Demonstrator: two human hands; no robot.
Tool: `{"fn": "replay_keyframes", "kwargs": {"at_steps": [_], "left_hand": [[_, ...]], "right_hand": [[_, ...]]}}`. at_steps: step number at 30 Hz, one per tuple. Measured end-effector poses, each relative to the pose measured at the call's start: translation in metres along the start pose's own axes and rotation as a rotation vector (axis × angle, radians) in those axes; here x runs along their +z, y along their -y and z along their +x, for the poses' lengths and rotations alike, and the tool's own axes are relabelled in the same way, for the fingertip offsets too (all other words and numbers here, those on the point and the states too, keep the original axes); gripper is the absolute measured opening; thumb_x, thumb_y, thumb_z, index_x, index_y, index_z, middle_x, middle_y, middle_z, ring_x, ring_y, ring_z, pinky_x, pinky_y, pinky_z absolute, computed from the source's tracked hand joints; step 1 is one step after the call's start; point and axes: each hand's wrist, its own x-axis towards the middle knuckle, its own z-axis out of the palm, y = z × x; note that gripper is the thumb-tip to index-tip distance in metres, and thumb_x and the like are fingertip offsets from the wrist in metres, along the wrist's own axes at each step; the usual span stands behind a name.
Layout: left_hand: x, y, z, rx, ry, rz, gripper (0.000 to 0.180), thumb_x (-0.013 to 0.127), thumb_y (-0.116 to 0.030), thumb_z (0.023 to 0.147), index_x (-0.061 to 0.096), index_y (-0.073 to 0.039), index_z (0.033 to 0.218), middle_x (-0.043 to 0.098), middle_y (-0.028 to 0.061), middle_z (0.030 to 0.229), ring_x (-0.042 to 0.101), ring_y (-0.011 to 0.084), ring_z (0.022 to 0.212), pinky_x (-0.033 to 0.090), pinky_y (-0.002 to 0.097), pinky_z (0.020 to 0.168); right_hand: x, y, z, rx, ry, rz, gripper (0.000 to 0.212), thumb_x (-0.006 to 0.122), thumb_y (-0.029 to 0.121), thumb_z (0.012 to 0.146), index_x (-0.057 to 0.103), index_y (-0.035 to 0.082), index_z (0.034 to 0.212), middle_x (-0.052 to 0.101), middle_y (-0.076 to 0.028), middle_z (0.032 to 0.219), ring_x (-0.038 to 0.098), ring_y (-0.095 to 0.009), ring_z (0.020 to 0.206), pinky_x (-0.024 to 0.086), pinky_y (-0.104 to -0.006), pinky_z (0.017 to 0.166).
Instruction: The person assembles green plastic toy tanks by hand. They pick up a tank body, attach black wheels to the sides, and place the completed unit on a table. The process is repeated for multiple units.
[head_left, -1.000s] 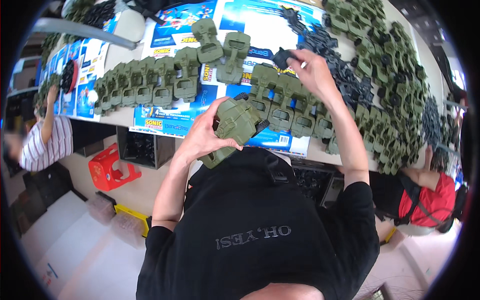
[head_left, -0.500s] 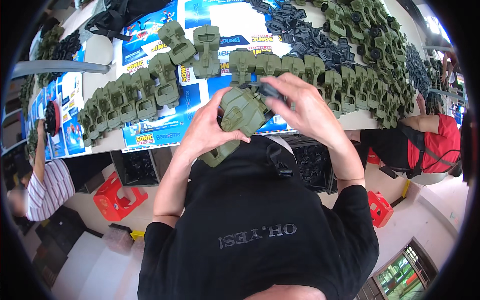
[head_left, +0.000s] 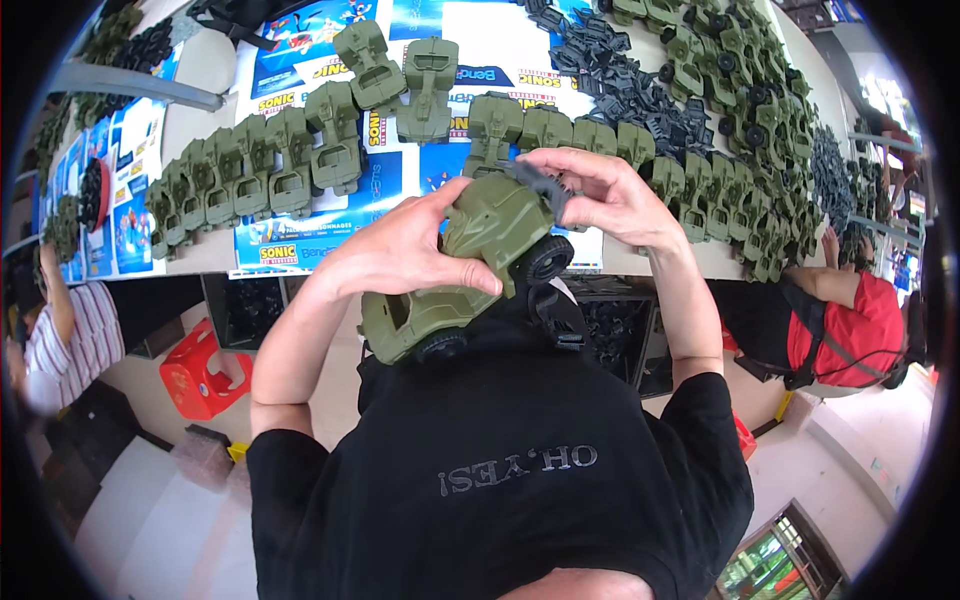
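Observation:
My left hand point(head_left: 405, 248) is closed around an olive-green toy jeep point(head_left: 498, 218), held above the table's near edge and close to my body. The jeep is tilted, and its black wheels point(head_left: 548, 258) face me and to the right. A dark grey plastic part point(head_left: 541, 186) is pinched between the thumb and fingers of my right hand point(head_left: 612, 197). That part sits against the front end of the jeep; whether it is seated there I cannot tell. My left palm hides part of the jeep's middle.
Rows of green jeep bodies point(head_left: 335, 140) stand across the table on blue-and-white printed sheets point(head_left: 300, 240). Beyond lies a heap of dark grey parts point(head_left: 625, 80), with wheeled jeeps point(head_left: 770, 120) piled at right. Co-workers sit on both sides. A red stool point(head_left: 200, 375) stands at lower left.
The jeep has rolled in my left hand, so its black wheels now show plainly. My right hand has moved slightly right and is still pinching the grey part at the jeep's front.

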Motion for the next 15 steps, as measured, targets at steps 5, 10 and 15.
{"fn": "replay_keyframes", "kwargs": {"at_steps": [5, 10, 15], "left_hand": [[-0.001, -0.009, 0.001, -0.053, -0.067, -0.046, 0.094, 0.079, -0.052, 0.066, 0.040, 0.005, 0.129, 0.059, 0.0192, 0.114, 0.055, 0.0270, 0.111, 0.041, 0.0342, 0.097], [0.005, -0.007, 0.003, -0.078, -0.068, -0.081, 0.096, 0.078, -0.056, 0.066, 0.041, 0.006, 0.129, 0.059, 0.0195, 0.112, 0.055, 0.0271, 0.110, 0.041, 0.0338, 0.097], [0.010, -0.004, 0.004, -0.089, -0.088, -0.102, 0.094, 0.078, -0.055, 0.067, 0.041, 0.006, 0.128, 0.059, 0.0199, 0.113, 0.056, 0.0267, 0.109, 0.041, 0.0338, 0.096]], "right_hand": [[-0.018, -0.009, 0.000, -0.004, 0.001, -0.242, 0.052, 0.053, 0.039, 0.094, 0.054, -0.001, 0.126, 0.055, -0.004, 0.100, 0.051, -0.008, 0.073, 0.045, -0.0225, 0.060], [-0.013, -0.012, 0.001, -0.042, -0.025, -0.247, 0.052, 0.050, 0.041, 0.095, 0.054, 0.000, 0.126, 0.053, -0.004, 0.101, 0.050, -0.010, 0.075, 0.045, -0.0238, 0.062], [-0.007, -0.008, -0.001, -0.032, -0.017, -0.305, 0.048, 0.050, 0.038, 0.095, 0.055, 0.002, 0.126, 0.053, -0.006, 0.106, 0.052, -0.013, 0.086, 0.045, -0.0272, 0.073]]}}
